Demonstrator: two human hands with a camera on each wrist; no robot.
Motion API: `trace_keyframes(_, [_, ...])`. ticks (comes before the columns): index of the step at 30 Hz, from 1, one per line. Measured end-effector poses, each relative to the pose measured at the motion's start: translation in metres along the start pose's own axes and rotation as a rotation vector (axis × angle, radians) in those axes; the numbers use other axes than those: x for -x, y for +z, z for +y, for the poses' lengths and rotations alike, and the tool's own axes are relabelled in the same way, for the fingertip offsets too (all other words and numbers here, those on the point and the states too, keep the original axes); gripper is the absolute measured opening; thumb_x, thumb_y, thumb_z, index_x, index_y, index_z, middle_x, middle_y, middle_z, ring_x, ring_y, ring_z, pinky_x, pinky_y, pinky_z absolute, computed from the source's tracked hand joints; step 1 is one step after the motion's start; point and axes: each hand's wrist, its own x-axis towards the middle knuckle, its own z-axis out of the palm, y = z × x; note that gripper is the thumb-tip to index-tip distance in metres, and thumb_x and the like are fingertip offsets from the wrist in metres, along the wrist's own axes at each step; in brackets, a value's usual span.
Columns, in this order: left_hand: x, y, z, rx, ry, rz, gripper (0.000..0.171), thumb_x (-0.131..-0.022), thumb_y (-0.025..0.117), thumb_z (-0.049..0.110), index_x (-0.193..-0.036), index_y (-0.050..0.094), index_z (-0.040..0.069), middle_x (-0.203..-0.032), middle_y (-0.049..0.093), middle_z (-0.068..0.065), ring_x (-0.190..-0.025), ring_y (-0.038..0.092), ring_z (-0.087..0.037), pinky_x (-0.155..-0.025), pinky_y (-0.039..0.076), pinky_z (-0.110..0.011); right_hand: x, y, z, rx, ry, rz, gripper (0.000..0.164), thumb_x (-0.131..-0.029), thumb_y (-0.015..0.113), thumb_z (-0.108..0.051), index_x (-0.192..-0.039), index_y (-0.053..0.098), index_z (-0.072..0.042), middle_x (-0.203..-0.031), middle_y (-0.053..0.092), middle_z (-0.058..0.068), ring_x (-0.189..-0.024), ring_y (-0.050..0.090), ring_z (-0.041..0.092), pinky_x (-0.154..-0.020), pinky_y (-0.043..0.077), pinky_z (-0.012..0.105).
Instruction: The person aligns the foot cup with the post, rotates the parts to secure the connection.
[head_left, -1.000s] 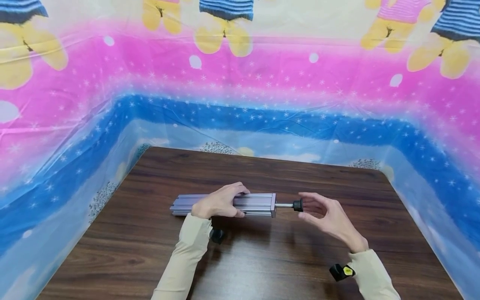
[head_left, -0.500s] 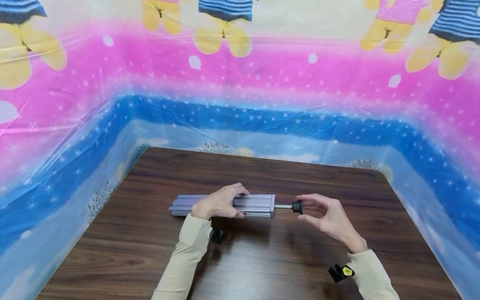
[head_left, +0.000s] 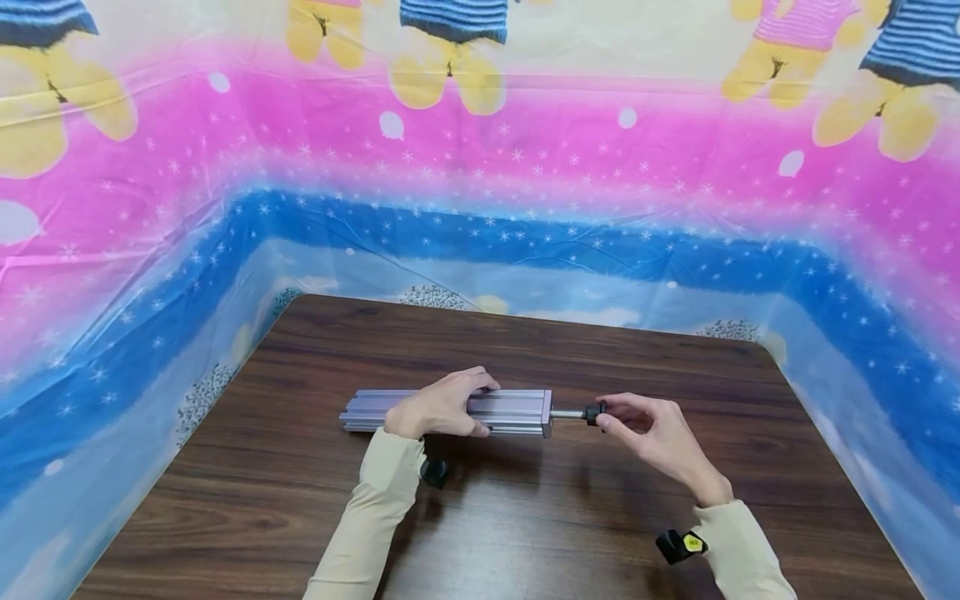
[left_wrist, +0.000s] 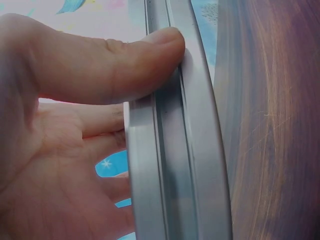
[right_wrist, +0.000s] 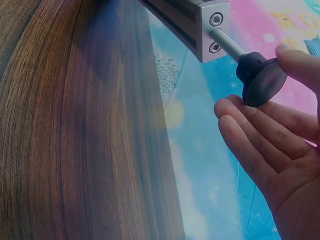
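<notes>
A silver slotted aluminium profile [head_left: 513,406] lies lengthwise above the middle of the table. My left hand [head_left: 438,404] grips it from above, and the thumb [left_wrist: 145,62] presses along its grooved side in the left wrist view. An end plate [right_wrist: 214,30] with two socket screws caps the right end. From that plate a threaded stem [right_wrist: 229,46] sticks out, carrying a round black levelling foot [right_wrist: 262,82]. With thumb and fingers my right hand [head_left: 656,433] pinches the foot's rim; the thumb [right_wrist: 295,62] is at one side and the fingertips at the other.
Dark wood-grain tabletop [head_left: 525,533] spreads under both arms. A patterned pink and blue cloth [head_left: 487,208] hangs around the back and sides. Black wrist devices [head_left: 678,546] sit below each cuff.
My right thumb and fingers have closed from a wide spread onto the black levelling foot. The left hand and the profile stay in place.
</notes>
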Motion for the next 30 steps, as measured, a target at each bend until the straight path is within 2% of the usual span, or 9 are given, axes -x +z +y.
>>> trace_keyframes(2, [-0.0001,0.0003,-0.0001,0.002,-0.003,-0.006,0.054,-0.084,0.080,0.012,-0.134,0.060,0.008,-0.127,0.057,-0.004,-0.111,0.053,-0.021,-0.101,0.046,-0.044,0.0005,0.0001,0.0006,0.007,0.017,-0.004,0.030,-0.096,0.071,-0.027,-0.122,0.072,-0.013,-0.100,0.077,0.003,-0.085,0.075,0.021,-0.070,0.058,0.027])
trace_keyframes(5, [0.0000,0.0006,-0.0004,-0.001,-0.001,-0.008,0.054,-0.084,0.080,0.013,-0.134,0.060,0.009,-0.127,0.057,-0.004,-0.112,0.054,-0.021,-0.102,0.045,-0.044,0.0015,-0.0002,0.0017,0.016,0.007,-0.010,0.031,-0.097,0.071,-0.026,-0.126,0.070,-0.015,-0.103,0.076,0.002,-0.089,0.074,0.016,-0.074,0.058,0.027])
trace_keyframes(9, [-0.0002,0.0006,-0.0004,-0.012,0.008,-0.001,0.053,-0.084,0.080,0.013,-0.133,0.061,0.008,-0.126,0.058,-0.004,-0.111,0.054,-0.020,-0.101,0.046,-0.044,0.0031,-0.0013,0.0025,0.002,-0.055,-0.022,0.047,-0.092,0.076,-0.020,-0.136,0.062,-0.020,-0.116,0.073,0.002,-0.099,0.071,0.010,-0.083,0.058,0.030])
trace_keyframes(13, [-0.0003,-0.0002,0.0006,-0.012,0.006,0.000,0.053,-0.084,0.080,0.013,-0.133,0.061,0.009,-0.126,0.058,-0.004,-0.109,0.054,-0.020,-0.100,0.046,-0.043,0.0028,-0.0020,0.0028,-0.019,-0.107,-0.035,0.058,-0.087,0.082,-0.017,-0.139,0.059,-0.022,-0.124,0.070,0.002,-0.103,0.070,0.012,-0.088,0.058,0.035])
trace_keyframes(19, [0.0007,0.0000,0.0002,-0.010,-0.005,-0.009,0.053,-0.085,0.079,0.014,-0.134,0.060,0.009,-0.127,0.057,-0.004,-0.110,0.053,-0.020,-0.100,0.046,-0.043,0.0006,-0.0011,0.0021,-0.039,-0.114,-0.036,0.049,-0.086,0.081,-0.012,-0.132,0.065,-0.019,-0.112,0.074,0.002,-0.097,0.072,0.012,-0.086,0.059,0.035])
trace_keyframes(24, [0.0012,0.0001,-0.0006,-0.013,-0.013,-0.011,0.053,-0.085,0.079,0.013,-0.134,0.060,0.009,-0.127,0.057,-0.004,-0.110,0.053,-0.020,-0.100,0.046,-0.042,-0.0004,-0.0006,0.0004,-0.009,-0.082,-0.033,0.042,-0.090,0.079,-0.015,-0.130,0.067,-0.016,-0.104,0.076,0.001,-0.091,0.071,0.007,-0.083,0.058,0.027])
trace_keyframes(30, [0.0006,-0.0010,-0.0002,-0.020,-0.010,-0.008,0.053,-0.084,0.079,0.014,-0.134,0.060,0.009,-0.127,0.058,-0.004,-0.110,0.053,-0.020,-0.099,0.046,-0.042,-0.0008,0.0003,0.0015,0.021,-0.037,-0.025,0.032,-0.095,0.073,-0.017,-0.125,0.070,-0.007,-0.101,0.077,0.005,-0.087,0.072,0.007,-0.076,0.058,0.025])
